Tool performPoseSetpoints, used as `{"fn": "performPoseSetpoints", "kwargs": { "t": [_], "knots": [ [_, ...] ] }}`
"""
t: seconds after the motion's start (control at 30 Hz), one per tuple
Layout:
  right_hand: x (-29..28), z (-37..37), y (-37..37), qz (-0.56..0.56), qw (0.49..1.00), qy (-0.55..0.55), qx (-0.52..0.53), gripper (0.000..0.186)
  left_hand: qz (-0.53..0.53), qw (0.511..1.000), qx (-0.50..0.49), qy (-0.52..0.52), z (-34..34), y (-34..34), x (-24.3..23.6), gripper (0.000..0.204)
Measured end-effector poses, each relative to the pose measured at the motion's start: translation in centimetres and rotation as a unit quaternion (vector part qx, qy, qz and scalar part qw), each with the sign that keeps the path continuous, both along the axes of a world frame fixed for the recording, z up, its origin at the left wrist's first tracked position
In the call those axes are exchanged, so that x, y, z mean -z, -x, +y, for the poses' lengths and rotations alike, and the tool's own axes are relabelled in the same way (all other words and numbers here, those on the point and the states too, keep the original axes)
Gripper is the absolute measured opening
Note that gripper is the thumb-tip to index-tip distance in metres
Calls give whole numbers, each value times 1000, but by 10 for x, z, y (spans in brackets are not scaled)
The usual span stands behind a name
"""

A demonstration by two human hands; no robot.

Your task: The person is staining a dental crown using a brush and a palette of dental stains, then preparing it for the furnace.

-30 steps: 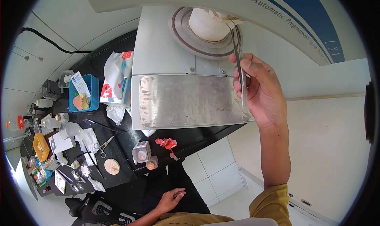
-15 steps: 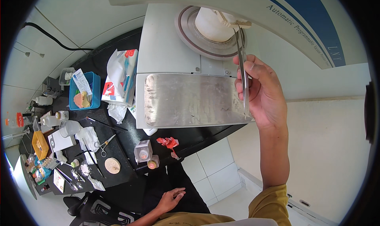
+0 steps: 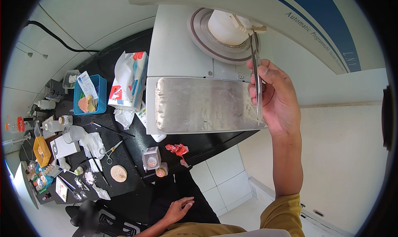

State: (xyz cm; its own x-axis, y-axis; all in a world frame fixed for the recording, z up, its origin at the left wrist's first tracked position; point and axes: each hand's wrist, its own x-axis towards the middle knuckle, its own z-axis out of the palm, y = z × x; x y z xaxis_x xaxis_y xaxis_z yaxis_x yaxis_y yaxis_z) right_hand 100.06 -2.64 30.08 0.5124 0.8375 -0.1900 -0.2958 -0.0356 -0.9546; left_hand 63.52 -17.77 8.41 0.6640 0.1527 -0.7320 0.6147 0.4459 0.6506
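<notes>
My right hand pinches a pair of metal tweezers, held lengthwise with the tips pointing away from me. The tips reach the edge of a tan, ridged firing tray; whether they grip it I cannot tell. That tray lies on top of a white cylindrical block, which stands on the round stepped platform of a furnace. The raised furnace head hides part of the tray and block. My left hand rests on my thigh, its fingers loosely stretched and holding nothing.
The furnace head overhangs the platform. A metal plate covers the furnace's front ledge. Left of it are a tissue pack, a blue basket, scissors, a round tan disc and small jars near the bench edge.
The furnace, platform and bench items sit slightly farther right in the view. My right hand keeps nearly the same pose, with the tweezers still at the tray. My left hand has not moved.
</notes>
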Motion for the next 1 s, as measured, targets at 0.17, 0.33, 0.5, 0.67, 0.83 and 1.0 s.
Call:
{"fn": "performPoseSetpoints", "kwargs": {
  "t": [0.17,0.33,0.5,0.67,0.83,1.0],
  "knots": [
    [4,-4,-2,-28,1000,4,4,19,10,1000,9,-8,2,0,-3,35],
    [6,-4,0,-48,999,12,-1,18,3,1000,2,-11,-1,5,0,35],
    [6,-4,5,-64,998,18,3,18,-3,1000,0,-17,-2,7,-1,35],
    [-1,-9,16,-64,998,23,3,18,0,1000,5,-17,-4,9,1,34],
    [-4,-24,28,-35,999,23,-26,18,-9,1000,-2,-17,-7,11,0,34],
    [-2,-41,44,10,999,25,-38,18,-8,1000,-1,-16,-12,15,-2,34]
  ]
}}
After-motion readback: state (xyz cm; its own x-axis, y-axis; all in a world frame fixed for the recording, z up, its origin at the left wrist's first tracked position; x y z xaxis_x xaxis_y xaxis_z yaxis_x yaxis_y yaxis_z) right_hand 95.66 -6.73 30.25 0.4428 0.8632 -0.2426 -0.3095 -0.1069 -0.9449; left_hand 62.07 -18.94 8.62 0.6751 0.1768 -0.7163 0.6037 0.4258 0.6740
